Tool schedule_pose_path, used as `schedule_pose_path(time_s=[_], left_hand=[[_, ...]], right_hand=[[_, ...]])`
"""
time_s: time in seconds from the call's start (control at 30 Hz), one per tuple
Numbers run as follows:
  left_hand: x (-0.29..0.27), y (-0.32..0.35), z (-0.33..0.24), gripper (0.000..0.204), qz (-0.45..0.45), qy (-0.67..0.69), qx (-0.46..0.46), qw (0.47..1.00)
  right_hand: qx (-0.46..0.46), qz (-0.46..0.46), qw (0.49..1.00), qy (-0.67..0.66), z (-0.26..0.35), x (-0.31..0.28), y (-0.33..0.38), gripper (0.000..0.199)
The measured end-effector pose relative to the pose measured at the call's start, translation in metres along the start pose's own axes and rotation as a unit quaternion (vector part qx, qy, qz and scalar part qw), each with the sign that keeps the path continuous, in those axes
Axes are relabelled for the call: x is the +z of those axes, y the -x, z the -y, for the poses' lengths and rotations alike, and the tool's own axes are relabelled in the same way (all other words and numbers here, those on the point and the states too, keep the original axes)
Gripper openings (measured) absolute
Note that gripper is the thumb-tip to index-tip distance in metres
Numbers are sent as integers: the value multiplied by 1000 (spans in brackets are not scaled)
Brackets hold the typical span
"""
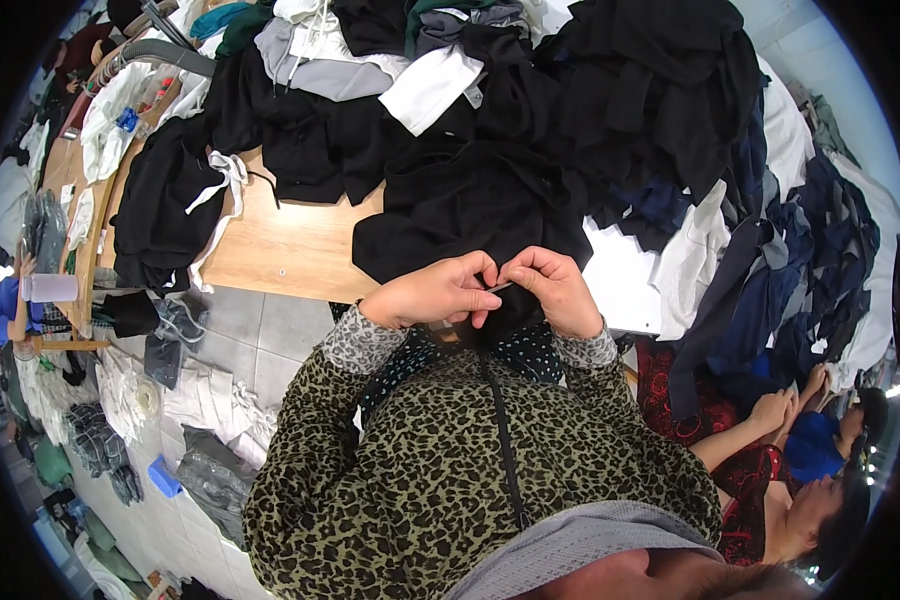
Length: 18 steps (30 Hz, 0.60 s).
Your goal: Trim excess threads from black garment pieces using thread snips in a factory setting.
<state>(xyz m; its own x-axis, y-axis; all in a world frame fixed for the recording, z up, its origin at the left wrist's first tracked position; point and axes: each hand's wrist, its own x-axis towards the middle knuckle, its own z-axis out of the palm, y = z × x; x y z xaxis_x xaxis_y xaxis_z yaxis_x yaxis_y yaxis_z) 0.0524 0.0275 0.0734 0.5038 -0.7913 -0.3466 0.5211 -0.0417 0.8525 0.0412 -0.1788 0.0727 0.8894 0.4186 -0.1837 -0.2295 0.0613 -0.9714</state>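
At the worktop's (290, 245) near edge, left hand (432, 292) and right hand (558, 290) pinch a slim piece (500, 287), kind unclear, equally near both, long axis rising rightward, black garment (470, 210) lying just beyond and dropping over that edge between them.

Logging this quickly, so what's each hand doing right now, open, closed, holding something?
Left hand: fingers curled; whether it grips anything cannot be told.
Right hand: closed, fingertips pinching a small slim item.
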Motion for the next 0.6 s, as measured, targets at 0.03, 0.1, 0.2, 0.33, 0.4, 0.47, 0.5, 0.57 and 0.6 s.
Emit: schedule_pose_path(time_s=[0.03, 0.1, 0.2, 0.33, 0.4, 0.47, 0.5, 0.57, 0.6], left_hand=[[1, 1, -1, 21, -2, -2, 2, 1000], [1, 4, -3, 22, -2, -4, 3, 1000], [-1, 15, -5, 31, -32, 50, 57, 997], [0, -1, 6, 44, -183, -41, 147, 971], [8, -21, 13, 41, -198, -16, 197, 960], [5, -24, 15, 33, -136, 54, 116, 982], [9, -24, 16, 28, -166, 90, 118, 975], [8, -22, 12, 25, -198, 88, 135, 967], [6, -21, 12, 24, -209, 83, 147, 963]], right_hand=[[0, 0, 1000, 0, 0, 0, 0, 12], [-9, -20, 1000, -16, -1, -1, 0, 12], [-29, -45, 998, -27, -1, -6, 0, 10], [-41, -44, 997, -49, 3, -4, 0, 9], [-35, -47, 997, -52, 6, -3, 0, 9], [-30, -58, 994, -91, 2, -8, 1, 10], [-23, -71, 988, -132, 0, -9, 2, 10], [-48, -70, 983, -164, 3, -10, 3, 13], [-55, -75, 982, -163, 4, -11, 2, 13]])
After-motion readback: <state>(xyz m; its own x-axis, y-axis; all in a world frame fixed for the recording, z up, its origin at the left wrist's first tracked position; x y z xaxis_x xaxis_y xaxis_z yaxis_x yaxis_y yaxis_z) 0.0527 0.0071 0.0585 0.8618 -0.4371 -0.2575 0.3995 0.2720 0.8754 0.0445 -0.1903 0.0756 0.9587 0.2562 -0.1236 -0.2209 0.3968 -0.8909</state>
